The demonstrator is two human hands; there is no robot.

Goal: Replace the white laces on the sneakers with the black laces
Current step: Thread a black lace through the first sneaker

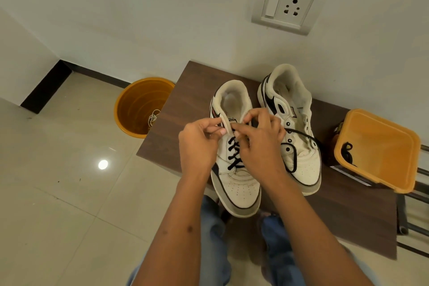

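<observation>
two white sneakers stand side by side on a dark wooden bench [190, 90] set against the wall, toes toward the person. the left sneaker [236, 183] sits near the bench's front edge, its toe reaching over that edge; a black lace [234, 153] already crosses its lower eyelets. the left hand [199, 144] pinches the tongue of this shoe between thumb and curled fingers. the right hand [260, 141] is curled over the upper eyelets, fingertips meeting the left hand's at the tongue; it seems to pinch the lace there, though the fingers hide the grip itself. both hands cover the top rows of lacing, so how far the lace goes cannot be told.

the right sneaker [299, 151] stands just beside the first, closer to the back edge, its eyelets open and a loose black lace [293, 155] draped across its tongue and side.

toward the bench's right end an orange square container [380, 137] rests tilted, with a bit of black lace [347, 150] inside and a dark box partly hidden behind it. on the tiled floor off the bench's left end stands an orange bucket [130, 104] holding a white lace [153, 118]. a switch and socket plate [287, 4] is on the wall above. the person's jeans [213, 227] show below the front edge.
</observation>
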